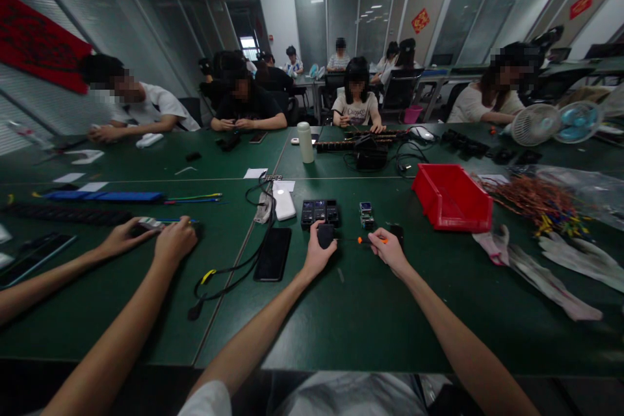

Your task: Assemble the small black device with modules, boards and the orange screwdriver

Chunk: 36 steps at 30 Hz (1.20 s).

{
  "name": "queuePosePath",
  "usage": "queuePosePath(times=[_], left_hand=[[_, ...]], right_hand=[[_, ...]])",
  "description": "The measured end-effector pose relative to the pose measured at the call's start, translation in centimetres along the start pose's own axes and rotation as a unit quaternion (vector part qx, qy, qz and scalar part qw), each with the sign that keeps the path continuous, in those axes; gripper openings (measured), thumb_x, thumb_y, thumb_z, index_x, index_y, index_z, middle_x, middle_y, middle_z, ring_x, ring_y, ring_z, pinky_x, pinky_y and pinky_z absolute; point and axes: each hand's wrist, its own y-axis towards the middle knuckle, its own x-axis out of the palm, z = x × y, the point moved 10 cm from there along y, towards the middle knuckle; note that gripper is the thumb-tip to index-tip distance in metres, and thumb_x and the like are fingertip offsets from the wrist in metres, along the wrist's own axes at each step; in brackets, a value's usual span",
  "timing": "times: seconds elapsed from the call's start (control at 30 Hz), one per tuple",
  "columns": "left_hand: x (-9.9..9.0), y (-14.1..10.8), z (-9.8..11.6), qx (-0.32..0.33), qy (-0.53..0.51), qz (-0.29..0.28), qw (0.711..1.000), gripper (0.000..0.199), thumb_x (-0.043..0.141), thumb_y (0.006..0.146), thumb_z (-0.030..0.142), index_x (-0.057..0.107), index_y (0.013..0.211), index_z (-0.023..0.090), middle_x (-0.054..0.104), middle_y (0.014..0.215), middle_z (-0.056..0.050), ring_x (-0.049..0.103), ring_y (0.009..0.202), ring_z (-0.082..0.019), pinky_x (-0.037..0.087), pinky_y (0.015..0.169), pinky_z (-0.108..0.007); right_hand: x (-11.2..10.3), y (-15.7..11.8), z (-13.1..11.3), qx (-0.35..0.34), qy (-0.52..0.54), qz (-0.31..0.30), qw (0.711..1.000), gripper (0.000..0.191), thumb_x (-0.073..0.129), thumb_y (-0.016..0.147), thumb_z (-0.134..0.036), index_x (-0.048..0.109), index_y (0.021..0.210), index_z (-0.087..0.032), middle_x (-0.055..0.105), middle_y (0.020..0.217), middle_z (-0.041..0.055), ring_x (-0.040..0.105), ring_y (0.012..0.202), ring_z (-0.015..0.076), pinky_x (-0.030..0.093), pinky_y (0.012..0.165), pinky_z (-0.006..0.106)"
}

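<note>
My left hand (320,253) is closed around a small black box (325,235), held just above the green table. In my right hand (389,248) is a screwdriver with an orange handle (363,240). Its thin shaft points left to the side of the black box; whether the tip touches is too small to tell. Behind my left hand stands a black multi-bay device (320,210) with small screens. A small electronic module (366,214) lies beyond the screwdriver. Beside my right hand, partly hidden, is a dark flat object (397,233).
A red bin (453,198), copper wires (541,205) and gloves (580,260) lie to the right. To the left are a phone (273,255), a white power bank (284,203) and a black cable (229,270). A co-worker's hands (175,240) work at far left; a bottle (305,143) stands ahead.
</note>
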Motion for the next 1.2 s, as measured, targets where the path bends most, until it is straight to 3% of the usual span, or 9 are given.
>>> queuePosePath(times=[0.1,0.27,0.4,0.7,1.2], left_hand=[[0.0,0.0,0.1,-0.001,0.0,-0.003,1.0,0.055,0.059,0.071,0.021,0.036,0.121,0.022,0.049,0.096,-0.002,0.049,0.083,-0.013,0.04,0.079,-0.028],[-0.2,0.0,0.4,-0.002,0.003,0.013,1.0,0.053,0.058,0.071,0.02,0.036,0.12,0.022,0.049,0.099,-0.003,0.049,0.087,-0.014,0.04,0.082,-0.028],[-0.2,0.0,0.5,-0.002,0.002,0.019,1.0,0.052,0.058,0.071,0.02,0.037,0.119,0.021,0.049,0.1,-0.003,0.049,0.091,-0.015,0.039,0.084,-0.029],[-0.1,0.0,0.3,-0.003,-0.002,0.007,1.0,0.053,0.058,0.071,0.021,0.037,0.12,0.022,0.049,0.098,-0.003,0.05,0.085,-0.014,0.04,0.081,-0.028],[-0.1,0.0,0.2,-0.009,0.001,0.001,1.0,0.053,0.059,0.071,0.022,0.037,0.119,0.023,0.049,0.096,-0.002,0.05,0.084,-0.013,0.04,0.08,-0.027]], right_hand=[[0.1,-0.1,0.0,-0.002,-0.001,-0.002,1.0,0.033,0.055,0.076,-0.051,0.049,0.072,-0.018,0.049,0.047,-0.005,0.03,0.031,0.0047,0.018,0.031,0.017],[0.0,-0.2,-0.9,-0.04,0.0,-0.002,0.999,0.03,0.059,0.074,-0.046,0.05,0.082,-0.018,0.057,0.06,-0.0022,0.044,0.04,0.0073,0.035,0.039,0.019],[0.1,-0.2,-1.2,-0.05,0.0,-0.008,0.999,0.031,0.06,0.073,-0.044,0.05,0.087,-0.019,0.057,0.064,-0.0018,0.047,0.043,0.0085,0.039,0.043,0.021],[-0.1,0.0,-1.1,-0.049,-0.018,-0.006,0.999,0.027,0.056,0.077,-0.045,0.05,0.079,-0.019,0.053,0.055,-0.0032,0.037,0.039,0.0067,0.026,0.037,0.018],[-0.1,0.1,0.1,0.001,-0.005,0.008,1.0,0.034,0.055,0.075,-0.052,0.052,0.072,-0.018,0.049,0.045,-0.0045,0.033,0.035,0.0061,0.022,0.035,0.018]])
